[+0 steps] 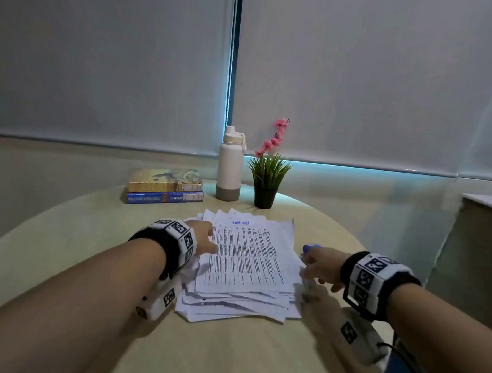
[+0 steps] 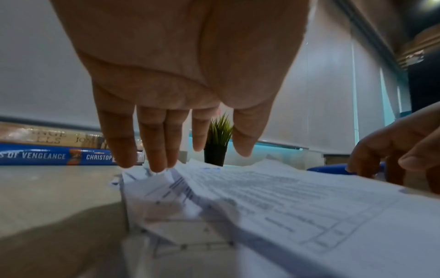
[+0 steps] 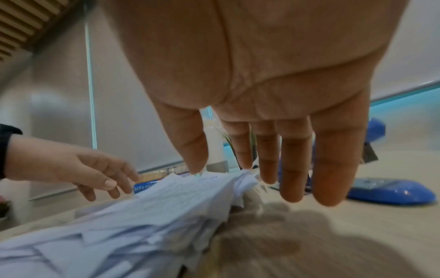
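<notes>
The stack of papers (image 1: 249, 261) lies in the middle of the round surface (image 1: 92, 234), straight ahead of the person and between the two hands; its sheets are fanned and skewed, corners sticking out at the near and far ends. Its long axis runs away from the person, toward the bottle (image 1: 230, 168) and the potted plant (image 1: 268, 182); so the hands stand at its two long sides, facing each other across the short way.

The left hand (image 1: 204, 237) is the nearer; in the head view it overlaps the left edge of the top sheet, and in the left wrist view its fingers (image 2: 154, 150) are straight, a little spread, tips down at the ruffled far left corner; whether they press the paper or hang just above it I cannot tell. The right hand (image 1: 320, 267) is just beside the right edge, over the strip between the stack and the blue stapler (image 3: 390, 190); its fingers (image 3: 292, 169) are loosely straight and hold nothing.

The papers therefore lie inward of both palms; a move to square or gather them would likely call for both hands closing toward each other across the short axis, the right one having slightly farther to go, and keeping clear of the stapler behind it. Two books (image 1: 165, 187) lie stacked well apart at the far left.
</notes>
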### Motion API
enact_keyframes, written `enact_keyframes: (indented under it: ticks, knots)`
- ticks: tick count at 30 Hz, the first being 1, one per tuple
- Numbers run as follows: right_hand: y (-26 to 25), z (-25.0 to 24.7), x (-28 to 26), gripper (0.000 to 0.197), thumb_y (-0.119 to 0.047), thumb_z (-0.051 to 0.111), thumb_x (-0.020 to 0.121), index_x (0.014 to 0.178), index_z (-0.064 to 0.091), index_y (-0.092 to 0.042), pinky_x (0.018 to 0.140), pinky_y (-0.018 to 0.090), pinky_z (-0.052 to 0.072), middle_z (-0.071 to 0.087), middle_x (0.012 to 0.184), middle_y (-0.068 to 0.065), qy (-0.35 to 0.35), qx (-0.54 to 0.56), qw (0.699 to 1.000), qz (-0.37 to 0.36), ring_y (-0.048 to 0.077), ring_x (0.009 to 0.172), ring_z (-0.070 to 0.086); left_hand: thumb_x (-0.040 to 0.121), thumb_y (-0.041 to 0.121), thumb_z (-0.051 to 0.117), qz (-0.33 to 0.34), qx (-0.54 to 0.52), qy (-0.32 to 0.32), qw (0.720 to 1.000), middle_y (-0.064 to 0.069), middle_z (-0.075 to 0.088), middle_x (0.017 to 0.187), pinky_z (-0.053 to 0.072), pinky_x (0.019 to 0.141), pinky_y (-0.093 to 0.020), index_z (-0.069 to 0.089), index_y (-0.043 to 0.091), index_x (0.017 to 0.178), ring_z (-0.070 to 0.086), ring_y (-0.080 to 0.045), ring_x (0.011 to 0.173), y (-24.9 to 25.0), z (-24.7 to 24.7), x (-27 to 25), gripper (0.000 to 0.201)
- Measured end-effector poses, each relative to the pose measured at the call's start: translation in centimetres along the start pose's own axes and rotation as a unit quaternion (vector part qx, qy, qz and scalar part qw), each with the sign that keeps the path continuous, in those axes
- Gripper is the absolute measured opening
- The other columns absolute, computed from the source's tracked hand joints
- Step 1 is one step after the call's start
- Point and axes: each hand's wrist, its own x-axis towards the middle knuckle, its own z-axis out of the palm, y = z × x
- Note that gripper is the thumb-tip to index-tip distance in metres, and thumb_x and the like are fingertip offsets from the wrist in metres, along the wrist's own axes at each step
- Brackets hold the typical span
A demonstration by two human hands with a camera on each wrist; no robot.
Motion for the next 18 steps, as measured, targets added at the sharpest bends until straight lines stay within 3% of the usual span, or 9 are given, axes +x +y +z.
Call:
enact_keyframes:
  ticks: [2,7,9,11,14,18]
  knots:
    - [-0.2,0.4,1.5,0.024,-0.034,0.052,0.091,0.094,0.056,-0.011,0.051,0.018,0.038,0.056,0.09,0.002,-0.011,-0.052,0.999,0.006,0.019,0.081,0.052,0.091,0.045,0.057,-0.024,-0.01,-0.04,0.999,-0.006,0.045,0.143,0.04,0.101,-0.033,0.035,0.015,0.143,0.048,-0.024,0.125,-0.2,0.7,1.1,0.064]
    - [-1.1,0.6,4.0,0.042,-0.042,0.053,0.089,0.104,0.064,-0.005,0.065,0.028,0.047,0.069,0.103,0.01,-0.019,-0.061,0.998,0.016,0.021,0.079,0.059,0.087,0.04,0.064,-0.024,-0.067,-0.035,0.997,-0.007,0.049,0.139,0.043,0.097,-0.032,0.031,0.017,0.143,0.051,-0.025,0.122,-0.7,1.6,3.1,0.069]
    - [-1.5,0.6,4.4,0.041,-0.043,0.055,0.088,0.106,0.063,-0.006,0.067,0.029,0.049,0.069,0.104,0.009,-0.02,-0.078,0.997,0.015,0.021,0.081,0.059,0.085,0.027,0.068,-0.015,-0.101,-0.016,0.995,-0.008,0.053,0.132,0.047,0.088,-0.03,0.034,0.019,0.142,0.056,-0.025,0.113,-0.8,1.4,3.2,0.067]
    - [-1.6,0.7,4.9,0.03,-0.039,0.057,0.089,0.099,0.061,-0.011,0.058,0.024,0.046,0.065,0.092,0.004,-0.018,-0.085,0.996,0.007,0.02,0.082,0.057,0.083,0.011,0.067,0.008,-0.146,-0.003,0.989,-0.007,0.055,0.121,0.048,0.073,-0.027,0.042,0.022,0.137,0.058,-0.021,0.093,-0.7,1.0,3.3,0.06]
    - [-1.4,0.5,4.8,0.019,-0.032,0.055,0.091,0.092,0.054,-0.013,0.051,0.018,0.038,0.052,0.07,-0.004,-0.017,-0.087,0.996,0.003,0.019,0.079,0.053,0.082,0.002,0.059,0.054,-0.175,0.014,0.983,-0.004,0.051,0.134,0.045,0.063,-0.018,0.057,0.025,0.127,0.056,-0.012,0.084,-0.4,0.2,2.9,0.051]
    - [-0.5,-0.4,4.2,0.02,-0.033,0.054,0.091,0.091,0.059,-0.013,0.055,0.023,0.036,0.058,0.085,0.002,-0.001,-0.062,0.998,-0.008,0.018,0.077,0.05,0.082,-0.004,0.055,0.108,-0.266,0.041,0.957,-0.001,0.056,0.123,0.045,0.055,-0.013,0.056,0.023,0.13,0.058,-0.008,0.068,-0.3,-1.0,0.6,0.055]
